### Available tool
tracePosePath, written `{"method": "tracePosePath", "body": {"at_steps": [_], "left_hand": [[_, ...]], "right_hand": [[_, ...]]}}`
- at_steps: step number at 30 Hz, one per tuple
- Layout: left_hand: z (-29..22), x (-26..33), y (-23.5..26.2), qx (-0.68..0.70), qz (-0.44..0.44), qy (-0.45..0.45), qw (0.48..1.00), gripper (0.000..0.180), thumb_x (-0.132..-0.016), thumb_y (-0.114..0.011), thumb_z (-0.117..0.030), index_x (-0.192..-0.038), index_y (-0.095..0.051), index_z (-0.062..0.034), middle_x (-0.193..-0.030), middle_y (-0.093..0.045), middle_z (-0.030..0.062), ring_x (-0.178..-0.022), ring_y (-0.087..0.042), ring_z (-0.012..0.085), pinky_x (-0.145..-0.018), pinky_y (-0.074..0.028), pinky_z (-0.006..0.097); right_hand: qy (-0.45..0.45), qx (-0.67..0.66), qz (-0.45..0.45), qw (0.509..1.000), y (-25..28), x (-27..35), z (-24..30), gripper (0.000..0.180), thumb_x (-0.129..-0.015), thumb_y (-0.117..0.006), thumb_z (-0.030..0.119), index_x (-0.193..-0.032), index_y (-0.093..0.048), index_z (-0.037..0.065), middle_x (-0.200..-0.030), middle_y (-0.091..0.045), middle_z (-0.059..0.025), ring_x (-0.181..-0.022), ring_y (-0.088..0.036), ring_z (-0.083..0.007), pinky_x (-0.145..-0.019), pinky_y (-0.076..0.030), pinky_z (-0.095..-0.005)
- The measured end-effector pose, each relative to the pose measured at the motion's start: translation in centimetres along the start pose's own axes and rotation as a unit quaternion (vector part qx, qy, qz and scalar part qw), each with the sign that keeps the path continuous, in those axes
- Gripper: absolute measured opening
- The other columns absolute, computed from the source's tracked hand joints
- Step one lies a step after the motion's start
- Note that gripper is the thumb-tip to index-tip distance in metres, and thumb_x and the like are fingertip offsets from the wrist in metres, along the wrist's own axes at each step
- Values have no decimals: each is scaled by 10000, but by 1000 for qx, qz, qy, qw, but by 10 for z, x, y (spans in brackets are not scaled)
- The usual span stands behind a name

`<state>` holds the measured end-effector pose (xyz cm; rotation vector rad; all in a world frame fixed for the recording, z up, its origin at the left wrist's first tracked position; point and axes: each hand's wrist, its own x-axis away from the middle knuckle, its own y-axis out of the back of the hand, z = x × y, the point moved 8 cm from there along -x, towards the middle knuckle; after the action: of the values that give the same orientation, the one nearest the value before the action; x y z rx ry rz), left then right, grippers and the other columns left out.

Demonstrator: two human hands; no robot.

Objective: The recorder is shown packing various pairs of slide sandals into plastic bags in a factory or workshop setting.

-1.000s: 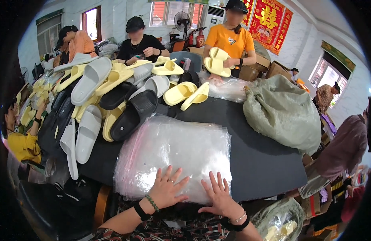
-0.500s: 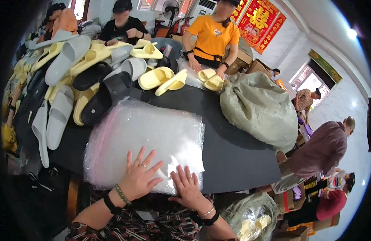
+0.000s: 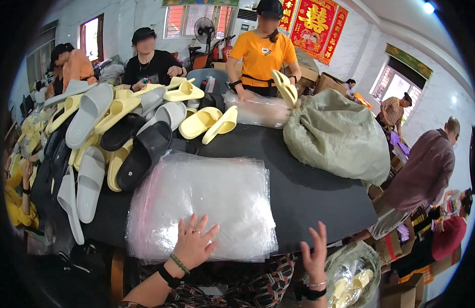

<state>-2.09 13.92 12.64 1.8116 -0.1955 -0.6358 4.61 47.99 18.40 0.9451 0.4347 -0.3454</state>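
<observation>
A stack of clear plastic bags (image 3: 217,200) with pinkish left edges lies on the dark table in front of me. My left hand (image 3: 194,241) rests on the near part of the stack, its fingers spread. Off the stack's right side, my right hand (image 3: 314,251) is raised near the table's front edge, fingers apart and holding nothing. Beyond the stack sits a pair of yellow slippers (image 3: 209,123). A black slipper (image 3: 145,159) lies close to its upper left corner.
A heap of grey, yellow and black slippers (image 3: 91,118) covers the table's left side. A greenish woven sack (image 3: 335,136) bulges at the right. Across the table, a person in orange (image 3: 263,51) holds yellow slippers (image 3: 284,88). A bag of slippers (image 3: 353,282) stands below the right edge.
My right hand has lifted off the bags and moved right. My left hand still rests on the stack. The person opposite has raised the yellow slippers. The view has shifted.
</observation>
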Motion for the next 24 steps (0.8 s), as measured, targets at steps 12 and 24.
{"method": "tracePosePath", "body": {"at_steps": [12, 24], "left_hand": [[-8, -16, -11, 20, 52, -10, 998, 465, -935, -561, -392, -1369, -552, -224, -1489, -401, 196, -1393, -305, 460, -1085, -176, 715], [-7, -6, -29, -74, 152, -1, 986, 528, -1003, -427, -322, -1481, -421, -99, -1584, -275, 184, -1469, -211, 399, -1159, -130, 571]], "right_hand": [[-350, 212, -131, 903, 101, 265, -270, 422, -821, -662, 64, -1228, -573, 4, -1479, -333, -331, -1350, -361, -487, -1128, -318, -492], [-592, 217, -212, 747, 127, 441, -326, 447, -837, -686, 279, -1184, -614, 7, -1339, -504, -311, -1282, -456, -446, -1083, -385, -446]]}}
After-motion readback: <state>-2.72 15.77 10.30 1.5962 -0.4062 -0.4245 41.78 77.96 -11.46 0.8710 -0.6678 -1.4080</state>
